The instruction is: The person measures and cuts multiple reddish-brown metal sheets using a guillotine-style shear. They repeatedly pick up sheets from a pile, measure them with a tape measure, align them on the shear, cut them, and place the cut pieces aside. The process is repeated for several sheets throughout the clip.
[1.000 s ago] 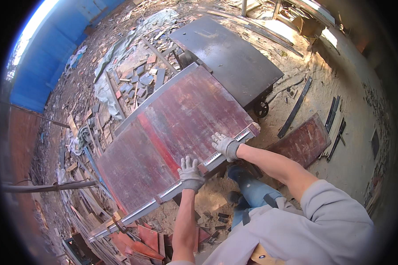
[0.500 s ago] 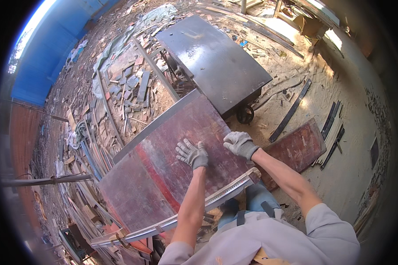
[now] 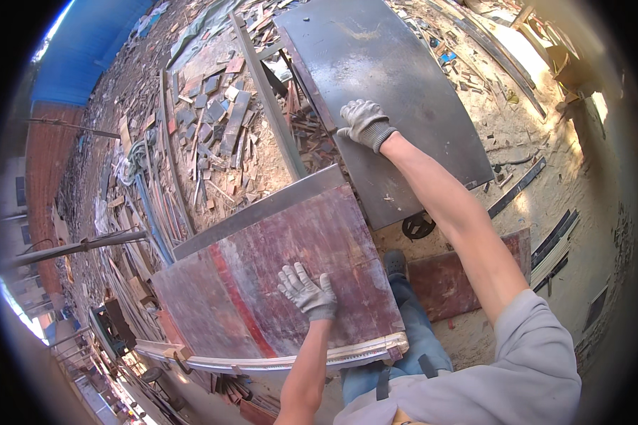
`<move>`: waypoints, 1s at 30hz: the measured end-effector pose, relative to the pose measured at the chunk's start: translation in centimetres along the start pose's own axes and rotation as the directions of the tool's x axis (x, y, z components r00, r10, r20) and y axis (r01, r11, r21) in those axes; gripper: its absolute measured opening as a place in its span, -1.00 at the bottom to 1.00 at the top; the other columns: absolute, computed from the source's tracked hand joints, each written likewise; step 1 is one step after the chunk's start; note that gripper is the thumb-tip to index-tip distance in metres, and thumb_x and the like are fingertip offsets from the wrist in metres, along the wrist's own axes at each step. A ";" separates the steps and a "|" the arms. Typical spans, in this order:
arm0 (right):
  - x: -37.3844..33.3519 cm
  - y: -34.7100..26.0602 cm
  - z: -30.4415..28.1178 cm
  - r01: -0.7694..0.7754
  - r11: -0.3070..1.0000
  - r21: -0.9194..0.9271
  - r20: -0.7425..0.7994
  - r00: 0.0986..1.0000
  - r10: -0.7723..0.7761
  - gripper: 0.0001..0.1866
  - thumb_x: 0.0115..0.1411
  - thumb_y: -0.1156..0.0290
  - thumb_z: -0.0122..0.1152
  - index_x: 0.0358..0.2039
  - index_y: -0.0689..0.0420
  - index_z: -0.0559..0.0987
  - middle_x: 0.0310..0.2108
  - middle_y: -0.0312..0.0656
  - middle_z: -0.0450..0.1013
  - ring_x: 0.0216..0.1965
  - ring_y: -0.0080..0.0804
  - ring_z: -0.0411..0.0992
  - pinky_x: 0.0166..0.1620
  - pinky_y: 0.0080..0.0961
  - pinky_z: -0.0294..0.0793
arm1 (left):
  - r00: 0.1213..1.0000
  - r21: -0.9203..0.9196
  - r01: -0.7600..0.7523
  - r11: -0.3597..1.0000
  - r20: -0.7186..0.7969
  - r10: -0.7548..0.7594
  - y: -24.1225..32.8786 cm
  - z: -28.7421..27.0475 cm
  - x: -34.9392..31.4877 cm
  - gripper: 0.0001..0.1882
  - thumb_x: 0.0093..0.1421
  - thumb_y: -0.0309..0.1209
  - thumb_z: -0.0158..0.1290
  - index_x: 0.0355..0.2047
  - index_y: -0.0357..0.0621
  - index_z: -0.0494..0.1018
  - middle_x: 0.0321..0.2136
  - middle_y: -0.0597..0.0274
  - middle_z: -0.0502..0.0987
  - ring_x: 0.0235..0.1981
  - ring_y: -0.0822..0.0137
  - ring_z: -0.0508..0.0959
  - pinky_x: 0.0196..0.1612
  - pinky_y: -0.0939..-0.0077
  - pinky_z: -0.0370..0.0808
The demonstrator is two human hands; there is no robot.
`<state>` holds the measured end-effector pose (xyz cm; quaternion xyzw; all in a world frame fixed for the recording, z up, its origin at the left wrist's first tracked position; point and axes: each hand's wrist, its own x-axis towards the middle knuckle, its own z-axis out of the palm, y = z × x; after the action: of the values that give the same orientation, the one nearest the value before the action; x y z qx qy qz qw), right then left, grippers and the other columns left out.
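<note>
A dark red board (image 3: 312, 234) with a bright red stripe lies in front of me. My left hand (image 3: 306, 292), in a grey-white knit glove, rests flat on it with the fingers spread. Beyond the board stands a dark metal-topped table (image 3: 397, 78). Over that table's left edge is my right hand (image 3: 366, 122), gloved the same way. Its thumb is apart from the slightly bent fingers and nothing shows in its grasp. Whether it touches the metal I cannot tell. A pale ruled strip (image 3: 298, 360) runs along the board's near edge, and a grey metal strip (image 3: 255, 216) borders its far side.
Beside my legs a smaller red board (image 3: 468, 280) lies on the ground. A black wheel (image 3: 418, 225) shows under the metal table. Wood scraps (image 3: 223, 117) litter the ground at the far left. Dark strips (image 3: 554, 241) lie to the right, and a pole (image 3: 85, 244) juts in from the left.
My right hand has left the red board's right edge and reached forward to the metal table. The left hand stays flat on the board. My view has shifted, and my right leg now shows beside the board.
</note>
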<state>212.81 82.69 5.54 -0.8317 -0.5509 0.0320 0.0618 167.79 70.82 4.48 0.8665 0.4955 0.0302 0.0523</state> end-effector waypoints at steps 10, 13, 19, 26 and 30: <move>4.8 3.2 -0.2 -0.330 0.934 0.140 -0.124 0.930 0.347 -0.36 0.21 0.05 0.33 0.17 0.18 0.48 0.14 0.14 0.46 0.13 0.05 0.50 0.17 -0.07 0.47 | 1.000 0.050 -0.010 0.999 0.008 0.010 -1.2 0.0 0.8 -0.13 0.37 0.09 -0.10 0.46 -0.33 0.06 0.49 -0.32 -0.04 0.53 -0.31 -0.15 0.52 -0.31 -0.27; 6.9 2.1 -0.5 -0.279 0.951 0.136 -0.131 0.946 0.296 -0.38 0.26 0.10 0.26 0.23 0.18 0.44 0.27 0.19 0.36 0.24 0.05 0.42 0.24 -0.07 0.42 | 1.000 0.057 -0.013 0.998 0.000 0.013 -1.4 0.1 0.5 -0.12 0.36 0.10 -0.08 0.46 -0.31 0.05 0.49 -0.30 -0.04 0.53 -0.32 -0.12 0.51 -0.33 -0.25; 4.9 2.0 -2.7 -0.541 0.478 0.692 0.329 0.826 0.457 -0.56 0.22 0.42 0.06 0.12 0.21 0.53 -0.25 0.04 0.64 -0.52 -0.29 0.58 -0.40 -0.41 0.61 | 0.999 -0.042 -0.014 0.999 -0.048 0.012 -2.6 0.3 0.1 -0.13 0.35 0.09 -0.05 0.45 -0.28 0.10 0.49 -0.27 -0.02 0.53 -0.30 -0.12 0.51 -0.33 -0.26; -19.2 -4.8 -8.0 -0.278 -0.200 0.940 0.327 0.900 0.286 -0.67 0.41 0.53 -0.04 0.13 0.32 0.49 -0.34 -0.17 0.56 -0.48 -0.61 0.47 -0.48 -0.70 0.46 | 0.998 0.000 -0.004 1.000 -0.064 0.003 -4.9 0.3 -1.4 -0.11 0.33 0.09 -0.01 0.47 -0.27 0.08 0.50 -0.25 -0.05 0.54 -0.25 -0.14 0.52 -0.28 -0.28; -30.9 -15.0 -13.3 -0.349 -0.275 0.896 0.419 0.870 0.260 -0.61 0.46 0.48 0.00 0.25 0.27 0.43 -0.27 -0.14 0.57 -0.44 -0.58 0.49 -0.42 -0.68 0.49 | 0.998 -0.092 0.031 0.995 -0.053 -0.036 -6.2 -0.8 -3.2 -0.11 0.33 0.14 0.00 0.46 -0.21 0.12 0.50 -0.22 -0.02 0.54 -0.21 -0.14 0.52 -0.24 -0.30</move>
<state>188.63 59.10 20.34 -0.5920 -0.0981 0.4763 0.6426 160.82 71.25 4.50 0.8537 0.5092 0.0754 0.0785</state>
